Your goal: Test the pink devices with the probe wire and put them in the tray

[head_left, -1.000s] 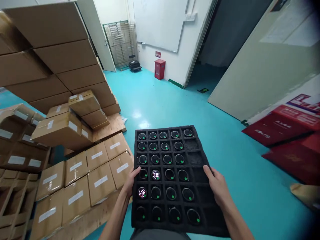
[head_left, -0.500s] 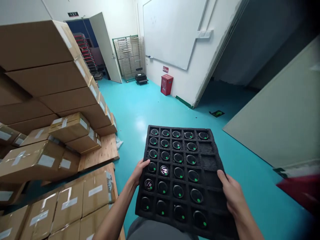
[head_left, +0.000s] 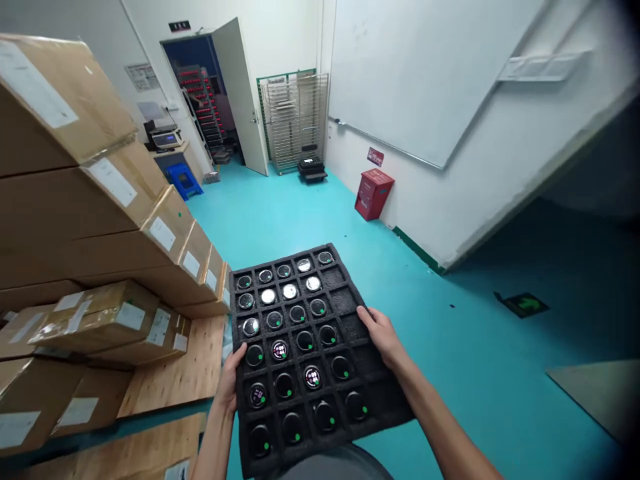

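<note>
A black foam tray (head_left: 350, 301) divided into square pockets is held out in front of me. Round watches, each with a small green dot, fill most pockets; several in the right-hand column hold none. A watch (head_left: 312, 377) near the front has a lit display, and so do two others close by. My left hand (head_left: 231, 377) grips the left edge, its thumb on the rim and its fingers hidden beneath. On the right edge, my right hand (head_left: 380, 333) is closed in the same way, thumb on top.
Stacked cardboard boxes (head_left: 113, 190) and wooden pallets (head_left: 165, 367) line the left. Ahead stand an open door (head_left: 243, 97), a wire rack (head_left: 295, 123) and a black wheeled base (head_left: 311, 170). A red box (head_left: 374, 193) sits by the wall below a whiteboard (head_left: 415, 73). Turquoise floor (head_left: 280, 220) runs between.
The view has turned and moved forward, bringing the door and red box nearer. The tray has shifted left and tilted in view, still in both hands. Another watch display now shows lit.
</note>
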Demonstrator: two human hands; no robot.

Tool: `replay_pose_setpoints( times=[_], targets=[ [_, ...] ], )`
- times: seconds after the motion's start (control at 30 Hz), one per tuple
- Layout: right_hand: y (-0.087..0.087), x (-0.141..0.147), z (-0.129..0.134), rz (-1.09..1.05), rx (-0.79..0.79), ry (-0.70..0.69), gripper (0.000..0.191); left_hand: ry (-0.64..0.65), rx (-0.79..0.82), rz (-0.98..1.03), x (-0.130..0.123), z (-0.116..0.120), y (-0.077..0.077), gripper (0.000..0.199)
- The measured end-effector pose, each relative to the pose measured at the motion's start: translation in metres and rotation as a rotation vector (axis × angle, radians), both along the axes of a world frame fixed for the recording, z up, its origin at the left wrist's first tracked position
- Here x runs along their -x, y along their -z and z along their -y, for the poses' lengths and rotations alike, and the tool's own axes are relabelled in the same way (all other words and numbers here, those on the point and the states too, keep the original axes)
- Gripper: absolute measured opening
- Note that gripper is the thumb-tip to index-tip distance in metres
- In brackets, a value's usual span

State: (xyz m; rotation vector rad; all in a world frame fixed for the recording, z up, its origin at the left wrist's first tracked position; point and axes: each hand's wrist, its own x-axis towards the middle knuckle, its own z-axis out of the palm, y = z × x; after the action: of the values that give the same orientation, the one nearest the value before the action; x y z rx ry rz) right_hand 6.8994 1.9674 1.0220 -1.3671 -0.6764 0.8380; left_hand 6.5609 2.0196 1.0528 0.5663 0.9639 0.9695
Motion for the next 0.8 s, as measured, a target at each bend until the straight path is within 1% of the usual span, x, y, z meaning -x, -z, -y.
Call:
replay_pose_setpoints(
  times=[0.07, 0.1, 0.17, 0.23, 0.33, 0.4, 0.47, 0.53, 0.6, 0.67, 0.8],
  targets=[
    [-0.013, -0.016, -0.080, 0.011, -0.003, -0.027, 0.065, -0.031, 0.008, 0.014, -0.016, -0.069, -0.010, 0.051],
    [-0.020, -0.025, -0.118, 0.013, -0.001, -0.029, 0.065, -0.038, 0.008, 0.019, -0.026, -0.106, -0.018, 0.051],
    [-0.041, -0.043, -0.188, 0.012, 0.004, -0.021, 0.067, -0.042, 0.002, 0.016, -0.046, -0.180, -0.040, 0.047],
    [-0.065, -0.063, -0.251, 0.005, 0.009, -0.003, 0.068, -0.034, -0.004, -0.003, -0.068, -0.252, -0.068, 0.040],
    [-0.100, -0.096, -0.337, -0.018, 0.028, 0.017, 0.069, -0.011, -0.002, -0.032, -0.102, -0.356, -0.110, 0.033],
    [-0.117, -0.120, -0.396, -0.042, 0.039, 0.027, 0.068, 0.010, -0.011, -0.036, -0.126, -0.423, -0.131, 0.031],
    [-0.128, -0.143, -0.462, -0.068, 0.024, 0.036, 0.066, 0.017, -0.043, -0.039, -0.151, -0.492, -0.146, 0.028],
    [-0.139, -0.165, -0.536, -0.080, -0.011, 0.029, 0.066, 0.002, -0.082, -0.048, -0.174, -0.563, -0.160, 0.026],
    [-0.155, -0.186, -0.617, -0.071, -0.043, 0.006, 0.067, -0.028, -0.091, -0.067, -0.195, -0.633, -0.177, 0.028],
    [-0.179, -0.204, -0.700, -0.054, -0.057, -0.024, 0.069, -0.071, -0.068, -0.088, -0.213, -0.700, -0.200, 0.031],
    [-0.240, -0.231, -0.860, -0.015, -0.050, -0.100, 0.068, -0.188, -0.028, -0.119, -0.236, -0.821, -0.254, 0.038]
  ],
)
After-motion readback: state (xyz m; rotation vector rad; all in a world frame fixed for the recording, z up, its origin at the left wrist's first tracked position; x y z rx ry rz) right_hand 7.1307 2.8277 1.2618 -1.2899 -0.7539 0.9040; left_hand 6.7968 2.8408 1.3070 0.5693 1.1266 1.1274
